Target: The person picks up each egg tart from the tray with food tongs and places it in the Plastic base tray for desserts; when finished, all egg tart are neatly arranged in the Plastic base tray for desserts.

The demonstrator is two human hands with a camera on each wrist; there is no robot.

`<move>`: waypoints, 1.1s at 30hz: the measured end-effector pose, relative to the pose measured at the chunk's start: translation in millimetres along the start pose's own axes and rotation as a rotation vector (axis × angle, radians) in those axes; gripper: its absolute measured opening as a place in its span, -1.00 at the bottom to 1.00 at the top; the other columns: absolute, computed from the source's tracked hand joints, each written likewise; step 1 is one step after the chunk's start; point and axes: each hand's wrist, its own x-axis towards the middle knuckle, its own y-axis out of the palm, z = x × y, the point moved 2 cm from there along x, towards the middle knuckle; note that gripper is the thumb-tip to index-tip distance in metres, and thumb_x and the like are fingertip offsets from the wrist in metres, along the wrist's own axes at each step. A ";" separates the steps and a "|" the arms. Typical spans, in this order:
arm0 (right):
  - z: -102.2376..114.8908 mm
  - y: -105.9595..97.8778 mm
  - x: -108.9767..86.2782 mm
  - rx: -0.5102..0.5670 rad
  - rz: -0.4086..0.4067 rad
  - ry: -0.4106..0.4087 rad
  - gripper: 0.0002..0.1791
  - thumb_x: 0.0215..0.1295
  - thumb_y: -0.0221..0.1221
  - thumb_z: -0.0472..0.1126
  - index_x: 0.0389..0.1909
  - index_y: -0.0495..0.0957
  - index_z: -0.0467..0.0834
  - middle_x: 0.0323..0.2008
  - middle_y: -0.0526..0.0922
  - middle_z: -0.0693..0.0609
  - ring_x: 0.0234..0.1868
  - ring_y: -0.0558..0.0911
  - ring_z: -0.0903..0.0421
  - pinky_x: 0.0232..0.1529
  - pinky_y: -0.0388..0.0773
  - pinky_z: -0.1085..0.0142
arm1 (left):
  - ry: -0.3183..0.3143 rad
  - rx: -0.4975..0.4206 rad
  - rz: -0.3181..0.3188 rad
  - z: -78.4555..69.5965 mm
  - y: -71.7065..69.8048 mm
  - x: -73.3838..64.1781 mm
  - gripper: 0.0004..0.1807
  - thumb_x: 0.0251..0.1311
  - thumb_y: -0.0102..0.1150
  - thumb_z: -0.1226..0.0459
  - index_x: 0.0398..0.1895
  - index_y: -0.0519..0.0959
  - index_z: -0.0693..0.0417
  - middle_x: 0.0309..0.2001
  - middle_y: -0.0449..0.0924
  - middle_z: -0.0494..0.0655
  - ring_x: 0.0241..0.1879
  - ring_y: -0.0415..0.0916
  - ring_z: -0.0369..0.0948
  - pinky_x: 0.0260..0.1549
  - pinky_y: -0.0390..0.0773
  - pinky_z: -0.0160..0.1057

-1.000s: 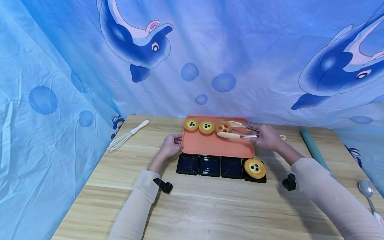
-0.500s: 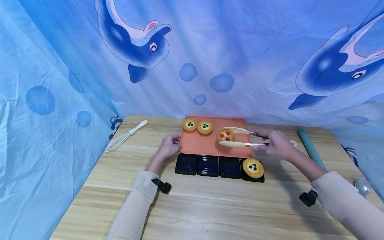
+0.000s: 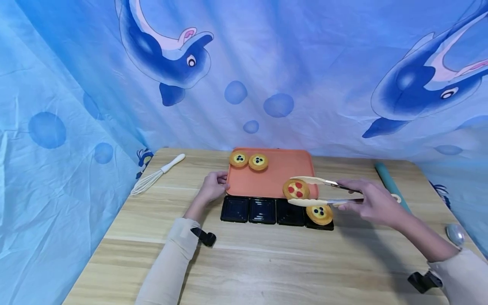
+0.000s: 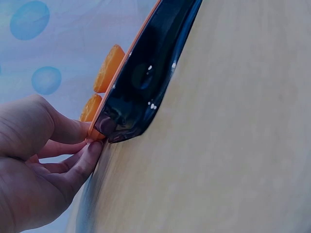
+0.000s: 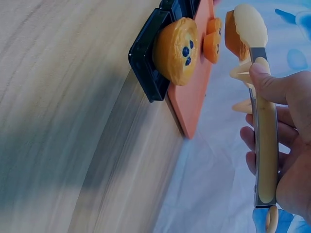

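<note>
My left hand [image 3: 213, 186] pinches the left edge of an orange tray [image 3: 244, 182], thumb above and fingers below. In my right hand [image 3: 375, 201] are cream-tipped tongs [image 5: 266, 145], closed around an egg tart with red fruit [image 3: 295, 189]. That tart hangs above the tray's front edge, near the black square trays [image 3: 235, 209] lined up before it. The rightmost black compartment bears a blueberry tart [image 3: 319, 215], partly covered by the tongs in the head view. Two more blueberry tarts [image 3: 258, 161] sit at the orange tray's back left.
A white-handled whisk [image 3: 154, 178] lies at the table's left. On the right are a teal rolling pin [image 3: 392, 186] and a metal spoon [image 3: 455, 234], partly seen. A blue dolphin-print curtain [image 3: 278, 127] hangs right behind the table.
The tongs have carried the red-fruit tart from the orange tray's back row toward the front right, over its front edge. My left hand stays at the tray's edge.
</note>
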 end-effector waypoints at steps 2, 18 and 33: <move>0.6 -0.3 -2.1 0.006 0.001 -0.005 -0.31 0.06 0.50 -0.09 0.21 0.56 -0.27 0.04 0.66 -0.20 -0.02 0.66 -0.15 -0.32 0.56 0.12 | 0.000 -0.002 -0.005 -0.7 -0.3 -0.7 -0.48 0.18 0.19 0.54 0.26 0.43 0.45 -0.02 0.55 0.24 -0.04 0.53 0.04 -0.07 0.58 -0.12; -1.3 25.7 -1.6 -0.035 0.076 -0.049 -0.31 -0.05 0.55 -0.15 0.15 0.60 -0.28 0.01 0.69 -0.14 -0.12 0.69 -0.06 -0.40 0.56 0.25 | -0.010 -0.006 0.003 1.5 -1.5 -0.1 -0.46 0.19 0.19 0.52 0.28 0.42 0.43 0.00 0.54 0.22 -0.03 0.53 0.03 -0.10 0.59 -0.16; 2.5 30.2 3.1 -0.079 0.109 -0.048 -0.31 -0.09 0.56 -0.14 0.12 0.61 -0.28 -0.07 0.72 -0.12 -0.18 0.69 -0.07 -0.48 0.43 0.32 | -0.006 -0.006 -0.003 2.0 -1.5 0.4 -0.46 0.18 0.19 0.53 0.28 0.42 0.43 -0.01 0.54 0.22 -0.04 0.53 0.02 -0.08 0.58 -0.15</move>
